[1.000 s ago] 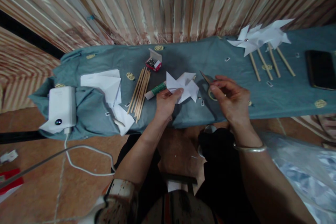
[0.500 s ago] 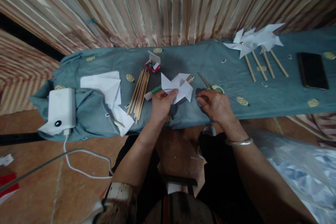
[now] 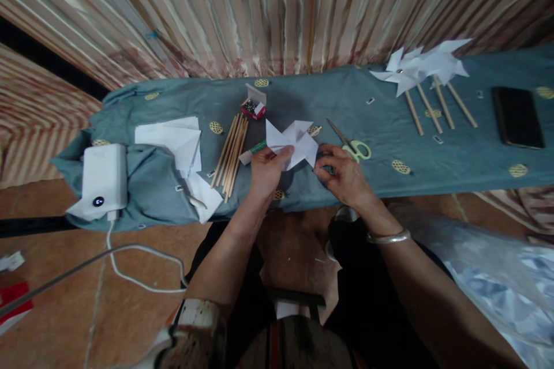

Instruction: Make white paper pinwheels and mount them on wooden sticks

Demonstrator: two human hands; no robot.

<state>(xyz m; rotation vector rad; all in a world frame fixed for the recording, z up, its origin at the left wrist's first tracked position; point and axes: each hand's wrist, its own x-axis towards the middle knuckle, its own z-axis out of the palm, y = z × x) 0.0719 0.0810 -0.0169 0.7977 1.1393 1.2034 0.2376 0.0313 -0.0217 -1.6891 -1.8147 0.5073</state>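
A white paper pinwheel point(image 3: 300, 137) without a stick is pinched in my left hand point(image 3: 266, 173), the thumb pressing near its centre. Just right of its lower blade is my right hand point(image 3: 341, 173), its thumb and forefinger brought together; anything between them is too small to make out. Beyond that hand lies a pair of scissors point(image 3: 357, 150) with light green handles. A glue stick point(image 3: 252, 153) with a green and white body rests left of the pinwheel, partly behind my left hand. Beside it are several wooden sticks point(image 3: 231, 155) and an open red box of pins point(image 3: 253, 105).
White paper sheets point(image 3: 173, 135) and a white power bank point(image 3: 104, 176) with a cable are on the left. Finished pinwheels on sticks point(image 3: 426, 72) and a black phone point(image 3: 517, 117) lie on the right of the cloth-covered table point(image 3: 372, 176). A striped curtain point(image 3: 277, 17) hangs behind.
My right hand has moved left from beside the scissors to the pinwheel's right edge, uncovering the green handles. My left hand keeps the pinwheel in about the same place.
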